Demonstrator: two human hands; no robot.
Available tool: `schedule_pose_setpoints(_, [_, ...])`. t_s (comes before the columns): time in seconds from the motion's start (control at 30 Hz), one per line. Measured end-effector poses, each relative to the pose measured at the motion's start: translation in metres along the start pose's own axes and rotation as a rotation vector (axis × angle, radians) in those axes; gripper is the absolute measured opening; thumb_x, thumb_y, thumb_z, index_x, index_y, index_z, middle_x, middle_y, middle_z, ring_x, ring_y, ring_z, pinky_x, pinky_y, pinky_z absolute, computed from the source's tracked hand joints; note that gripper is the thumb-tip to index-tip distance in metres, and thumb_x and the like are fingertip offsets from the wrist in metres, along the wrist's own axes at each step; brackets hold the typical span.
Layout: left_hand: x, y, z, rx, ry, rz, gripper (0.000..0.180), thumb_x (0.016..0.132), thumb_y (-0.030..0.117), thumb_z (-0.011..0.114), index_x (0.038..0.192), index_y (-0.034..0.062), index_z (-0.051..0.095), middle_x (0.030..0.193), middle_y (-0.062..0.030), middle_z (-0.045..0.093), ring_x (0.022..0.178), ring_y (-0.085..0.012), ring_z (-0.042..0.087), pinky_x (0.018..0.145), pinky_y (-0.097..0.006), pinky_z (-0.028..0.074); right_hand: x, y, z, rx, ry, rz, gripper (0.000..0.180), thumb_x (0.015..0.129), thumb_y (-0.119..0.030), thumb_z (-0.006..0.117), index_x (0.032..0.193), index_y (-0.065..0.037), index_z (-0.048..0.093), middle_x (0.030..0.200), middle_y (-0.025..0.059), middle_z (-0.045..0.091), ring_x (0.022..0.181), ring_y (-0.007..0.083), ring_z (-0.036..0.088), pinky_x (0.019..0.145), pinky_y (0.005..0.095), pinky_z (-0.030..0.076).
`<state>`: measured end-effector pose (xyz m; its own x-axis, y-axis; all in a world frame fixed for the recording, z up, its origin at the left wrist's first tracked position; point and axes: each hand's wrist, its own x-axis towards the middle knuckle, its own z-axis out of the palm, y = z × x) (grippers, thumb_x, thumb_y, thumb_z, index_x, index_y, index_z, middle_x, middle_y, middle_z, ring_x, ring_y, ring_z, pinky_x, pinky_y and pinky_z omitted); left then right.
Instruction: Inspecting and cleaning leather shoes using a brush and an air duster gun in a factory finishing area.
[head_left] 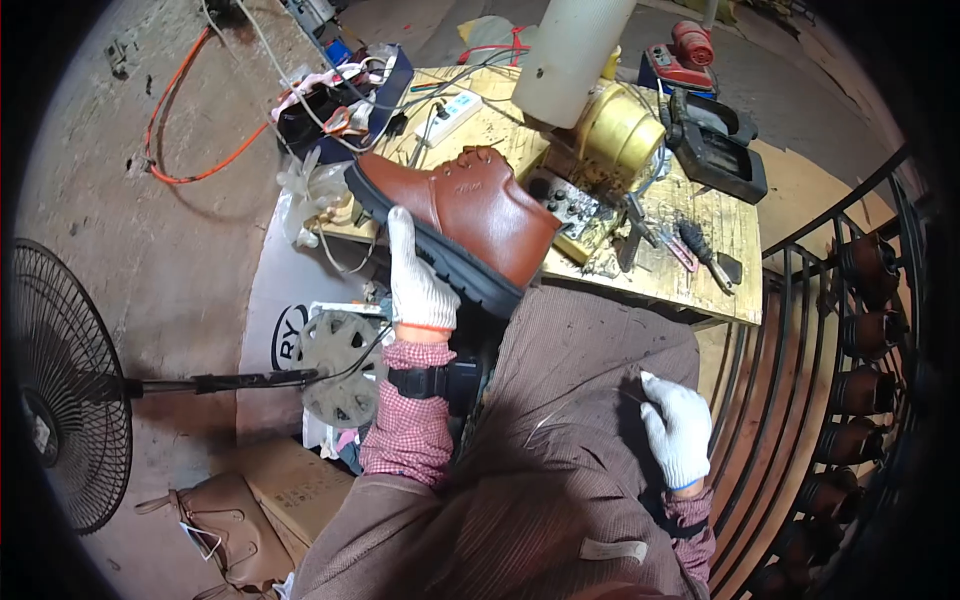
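Note:
A brown leather ankle boot [470,205] with a thick black sole lies on its side over the front edge of a wooden workbench [700,275]. My left hand [415,280], in a white glove, grips the boot by its sole from below. Lower right, my right hand [675,425], also white-gloved, rests flat on my brown-trousered thigh and holds nothing. A black strap sits on my left wrist over a checked sleeve.
The bench carries a gold-coloured machine [615,130] under a white cylinder [570,55], a power strip [450,110], pliers and screwdrivers [690,245]. A standing fan [70,390] is at left, an orange cable [190,130] on the floor, a boot rack [860,330] at right, cardboard boxes [300,485] below.

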<state>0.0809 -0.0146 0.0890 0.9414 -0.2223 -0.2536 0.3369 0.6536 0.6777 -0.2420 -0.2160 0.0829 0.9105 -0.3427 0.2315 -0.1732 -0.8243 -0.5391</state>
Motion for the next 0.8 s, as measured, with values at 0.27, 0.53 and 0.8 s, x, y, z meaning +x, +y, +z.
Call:
schedule_pose_setpoints(0.27, [-0.023,-0.042,-0.02,-0.054,-0.189,-0.052,0.082,0.1,0.067,0.053,0.159,0.0122,0.038,0.157,-0.0071,0.046,0.142,-0.0286,0.046,0.12,-0.048,0.037,-0.022,0.005,-0.007,-0.014,-0.059,0.1,0.039,0.076,-0.004,0.077,0.115,-0.004,0.071,0.109,0.0159,0.075,0.098,0.0372,0.07,0.088,0.0454,0.054])
schedule_pose_setpoints(0.53, [-0.019,-0.119,-0.128,-0.266,-0.315,-0.697,0.059,0.111,0.047,0.035,0.153,0.0043,0.041,0.146,-0.0135,0.052,0.128,-0.0315,0.057,0.116,-0.049,0.042,-0.004,0.003,-0.008,-0.01,-0.107,0.074,0.041,0.079,-0.007,0.076,0.119,-0.005,0.07,0.115,0.0157,0.074,0.101,0.0364,0.069,0.09,0.046,0.053])
schedule_pose_setpoints(0.8, [-0.033,-0.163,-0.15,-0.833,-0.587,-0.907,0.049,0.114,0.036,0.037,0.155,0.0086,0.042,0.145,-0.0183,0.057,0.129,-0.032,0.06,0.112,-0.045,0.05,-0.007,0.007,-0.009,0.033,-0.095,0.015,0.048,0.078,-0.012,0.077,0.124,-0.004,0.068,0.122,0.0193,0.071,0.102,0.0367,0.07,0.086,0.0452,0.054])
